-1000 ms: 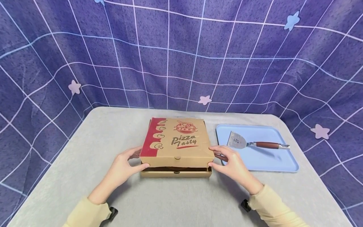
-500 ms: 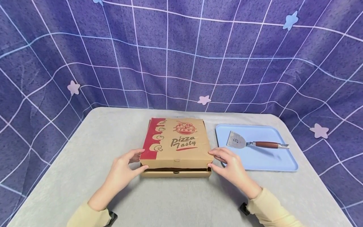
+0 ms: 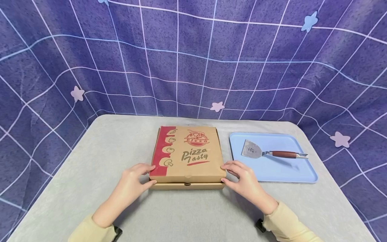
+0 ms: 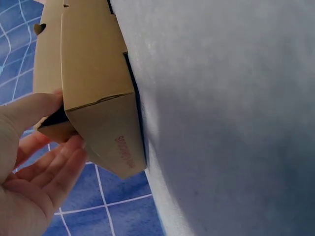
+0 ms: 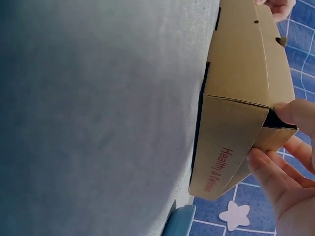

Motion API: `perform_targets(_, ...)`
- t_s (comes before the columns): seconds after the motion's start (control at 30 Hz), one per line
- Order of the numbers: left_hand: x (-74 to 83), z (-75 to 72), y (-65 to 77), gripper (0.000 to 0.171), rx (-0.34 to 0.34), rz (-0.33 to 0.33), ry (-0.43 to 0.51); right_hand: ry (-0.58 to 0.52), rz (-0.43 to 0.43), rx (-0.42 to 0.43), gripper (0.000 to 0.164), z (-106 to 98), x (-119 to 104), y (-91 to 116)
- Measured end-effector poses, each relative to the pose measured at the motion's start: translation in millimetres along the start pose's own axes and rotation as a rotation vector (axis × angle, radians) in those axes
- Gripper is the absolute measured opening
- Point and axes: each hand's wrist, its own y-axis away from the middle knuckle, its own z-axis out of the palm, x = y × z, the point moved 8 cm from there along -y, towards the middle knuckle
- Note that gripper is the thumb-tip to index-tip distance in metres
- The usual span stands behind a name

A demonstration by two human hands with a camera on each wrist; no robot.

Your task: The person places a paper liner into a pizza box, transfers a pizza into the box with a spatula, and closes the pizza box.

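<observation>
A cardboard pizza box (image 3: pixel 193 151) with a red strip and printed lettering lies in the middle of the table. Its lid is lowered nearly onto the base, and a dark gap shows at each front corner. At the left front corner my left hand (image 3: pixel 130 181) grips the lid, thumb on the front flap and fingers at the side. My right hand (image 3: pixel 243 179) holds the right front corner the same way. Both wrist views show the lid (image 4: pixel 47 73) pinched near the base's front wall (image 5: pixel 236 73). The box's contents are hidden.
Right of the box lies a light blue tray (image 3: pixel 257 171). On it rests a spatula (image 3: pixel 284 154) with a wide metal blade and a brown handle, its grip end reaching the tray's right rim. A purple curtain (image 3: pixel 193 60) hangs behind the grey table (image 3: pixel 187 215).
Both hands have lowered the lid's front edge, and the dark opening along the front has narrowed until the base's contents no longer show. The tray and spatula stay where they were.
</observation>
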Motion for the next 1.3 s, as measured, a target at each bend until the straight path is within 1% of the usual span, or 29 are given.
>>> perform_targets(0.1, 3.3, -0.1, -0.1, 0.041, -0.001, 0.018, -0.021, 0.048, -0.022, -0.011, 0.034, 0, -3, 0)
perform_targets(0.2, 5.0, 0.6, -0.2, 0.037, -0.024, 0.008, -0.040, 0.086, -0.053, -0.020, 0.031, 1, -6, 0)
perform_targets(0.4, 7.6, 6.3, -0.5, 0.033, -0.132, -0.032, -0.116, 0.131, -0.134, -0.021, 0.029, 2, -15, 0)
perform_targets(0.53, 11.6, 8.5, -0.6, 0.029, -0.186, -0.036, -0.154, 0.156, -0.169, -0.026, 0.028, 4, -18, 0)
perform_targets(0.63, 14.5, 8.6, -0.5, 0.027, -0.194, -0.024, -0.166, 0.175, -0.171, -0.042, 0.025, 6, -19, 0)
perform_targets(0.87, 18.5, 10.1, 1.0, 0.018, -0.168, 0.039, -0.182, 0.183, -0.197, -0.069, 0.018, 8, -21, 1)
perform_targets(0.97, 18.6, 10.5, 1.1, 0.017, -0.165, 0.043, -0.182, 0.185, -0.201, -0.073, 0.017, 9, -21, 1)
perform_targets(1.07, 19.2, 10.8, -0.2, 0.017, -0.177, 0.040, -0.182, 0.195, -0.196, -0.089, 0.015, 8, -21, 0)
perform_targets(1.2, 21.1, 9.9, -5.2, 0.016, -0.206, 0.046, -0.184, 0.215, -0.197, -0.143, 0.016, 9, -21, -3)
perform_targets(1.3, 23.1, 8.4, -10.3, 0.012, -0.236, 0.057, -0.195, 0.204, -0.188, -0.215, 0.018, 9, -21, -5)
